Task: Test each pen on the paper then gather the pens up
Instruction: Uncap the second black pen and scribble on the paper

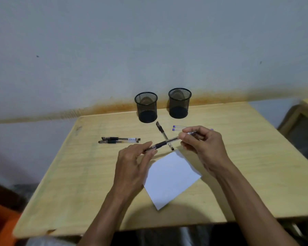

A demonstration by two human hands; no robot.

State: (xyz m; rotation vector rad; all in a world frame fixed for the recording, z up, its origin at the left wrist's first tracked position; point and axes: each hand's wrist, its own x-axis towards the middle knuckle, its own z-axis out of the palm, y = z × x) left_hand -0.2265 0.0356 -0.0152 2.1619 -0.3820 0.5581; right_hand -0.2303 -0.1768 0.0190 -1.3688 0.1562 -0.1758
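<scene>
I hold a black gel pen (164, 142) level above the table, across both hands. My left hand (133, 162) pinches its left end, where the cap is, and my right hand (203, 144) pinches the barrel's right part. Below the hands lies a white sheet of paper (172, 178), turned like a diamond. Another black pen (164, 134) lies on the table behind the held one, and two black pens (119, 140) lie side by side to the left. Two purple-capped pens (179, 128) lie behind my right hand, partly hidden by it.
Two black mesh pen cups, the left cup (146, 107) and the right cup (179, 103), stand at the table's far edge against the wall. The wooden table (247, 166) ends close to me. Another piece of furniture (302, 125) stands at the right.
</scene>
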